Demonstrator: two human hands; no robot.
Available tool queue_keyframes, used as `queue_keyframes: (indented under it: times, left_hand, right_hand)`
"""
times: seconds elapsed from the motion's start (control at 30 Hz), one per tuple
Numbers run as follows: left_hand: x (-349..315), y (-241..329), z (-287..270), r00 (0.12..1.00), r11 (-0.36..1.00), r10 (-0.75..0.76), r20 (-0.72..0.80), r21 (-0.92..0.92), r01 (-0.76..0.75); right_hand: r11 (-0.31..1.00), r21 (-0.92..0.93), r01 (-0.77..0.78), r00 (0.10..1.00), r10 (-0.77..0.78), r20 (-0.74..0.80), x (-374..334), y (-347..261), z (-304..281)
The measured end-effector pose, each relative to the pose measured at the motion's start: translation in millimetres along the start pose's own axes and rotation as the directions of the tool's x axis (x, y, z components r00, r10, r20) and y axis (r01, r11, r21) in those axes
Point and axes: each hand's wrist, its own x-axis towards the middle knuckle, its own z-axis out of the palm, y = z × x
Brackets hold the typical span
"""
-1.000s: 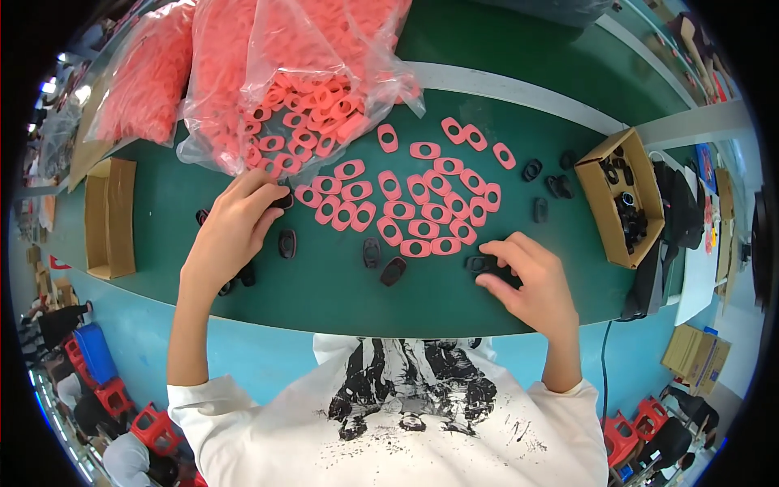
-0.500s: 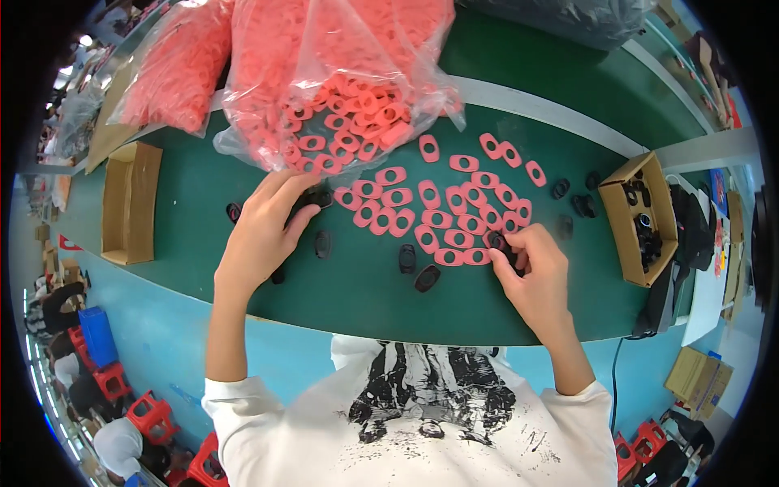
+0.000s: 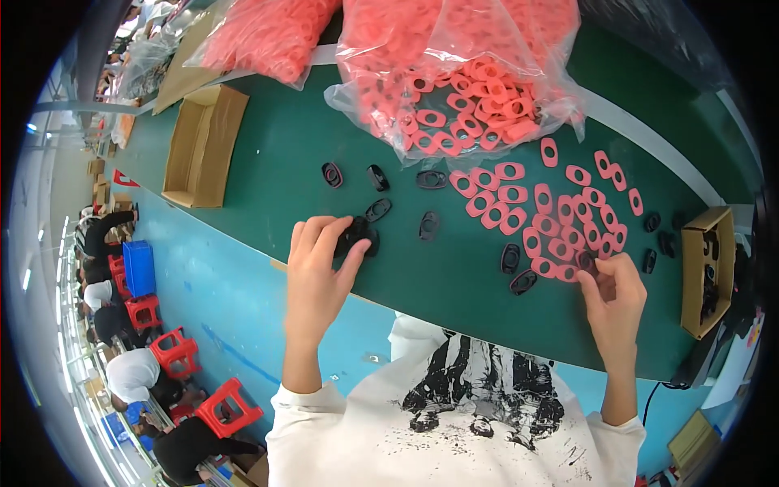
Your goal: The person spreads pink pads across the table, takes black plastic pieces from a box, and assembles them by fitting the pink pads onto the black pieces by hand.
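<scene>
A green table is topped by a clear bag. Below-right of it, loose pink rings are spread. Below-left, the left hand is curled at black parts, whether gripping cannot be told; below-right, the right hand is pinched on a dark piece.

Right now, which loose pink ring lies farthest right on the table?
The pink ring beyond the right hand, just left of the loose black parts by the right-hand cardboard box. Every other loose pink ring lies further left, none touching it.
</scene>
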Motion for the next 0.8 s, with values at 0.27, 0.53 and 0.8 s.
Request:
queue_keyframes:
  times: [0.27, 0.53, 0.8]
  left_hand:
    - [29, 6, 17, 1.000, 0.999, 0.030, 0.004, 0.019, -0.030]
    - [35, 42, 5, 0.984, 0.967, 0.068, 0.164, -0.253, -0.024]
    - [48, 58, 45, 0.935, 0.908, 0.354, -0.015, -0.236, -0.347]
  right_hand:
    - [0.991, 0.095, -0.099, 0.995, 0.100, -0.005, 4, -4, 1]
    - [0.997, -0.069, -0.042, 0.999, 0.041, -0.012, 8, -8, -2]
    - [0.987, -0.147, 0.061, 0.997, -0.068, -0.043, 9, -11, 3]
